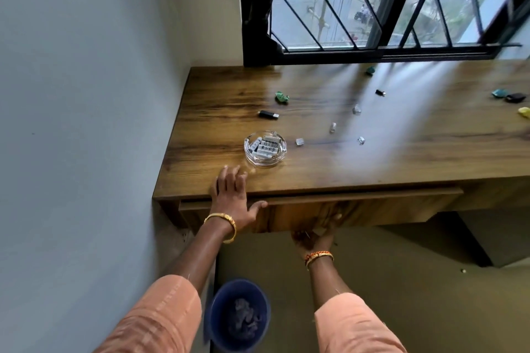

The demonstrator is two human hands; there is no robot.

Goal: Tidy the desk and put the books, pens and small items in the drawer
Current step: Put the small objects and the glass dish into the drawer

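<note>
Two hands work at the desk's (315, 169) near edge. Furthest left, the left hand (231, 195) lies flat and open on the desk's front corner, fingers spread on the wood, thumb hooked over the edge, holding nothing; it looks like a brace. Just beyond its fingertips sits a glass dish (265, 149) filled with small white batteries. Behind the dish lie a black USB stick (268, 114) and a green scrap (281, 97). Below, on the floor between the sleeves, stands a blue bin (238, 315) with crumpled bits inside.

Moving right, the right hand (314, 235) is under the drawer (321, 209) front, fingers curled up against its lower edge. The blur hides whether it truly grips the panel, so I cannot tell how tightly it is closed. The drawer looks nearly shut.

Further right, several clear little pieces (332, 127) are scattered mid-desk, with a black plug (380, 92), a teal scrap (370, 70), and at the far right edge more teal, dark and yellow bits (524, 112). No books or pens show.

My judgement: the step is opening the drawer, with nothing stowed yet. Next calls for a steady pull with the right hand, then gathering the loose items, the dish first since it is nearest
</note>
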